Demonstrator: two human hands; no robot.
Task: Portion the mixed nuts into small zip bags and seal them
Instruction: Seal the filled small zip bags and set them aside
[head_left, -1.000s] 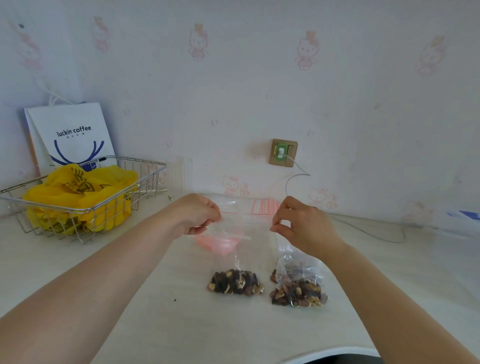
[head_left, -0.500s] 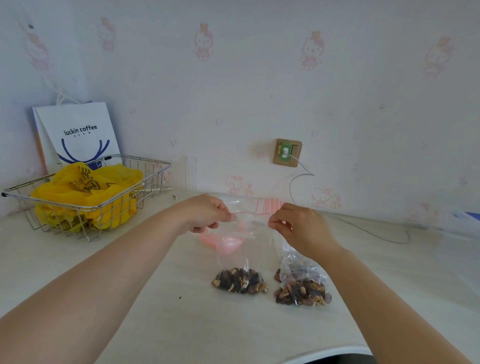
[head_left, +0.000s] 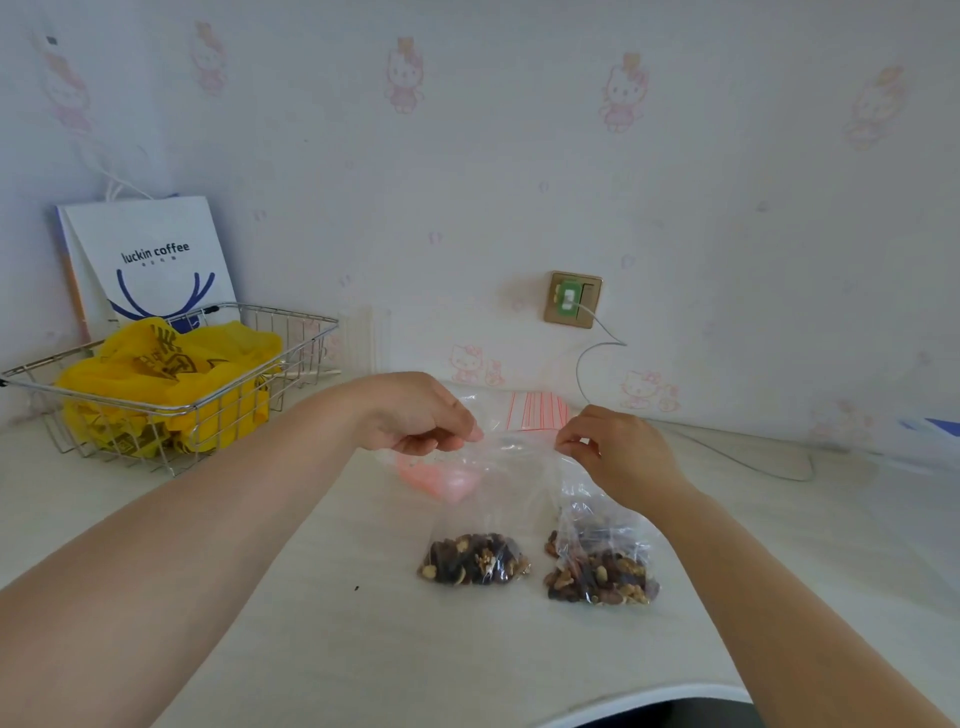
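Both hands, left hand (head_left: 415, 421) and right hand (head_left: 613, 457), are pinching the zip strip of the upright zip bag (head_left: 480, 519), stretching it taut, likely for sealing, while its mixed nuts (head_left: 474, 565) are resting on the table (head_left: 311, 649) beside another filled bag (head_left: 600, 564).

Wire basket (head_left: 291, 332) with yellow bag (head_left: 156, 374)

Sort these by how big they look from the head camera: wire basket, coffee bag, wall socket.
1. Wire basket
2. Coffee bag, partly hidden behind the basket and farther back, so this order is unsure
3. Wall socket, clearly smallest
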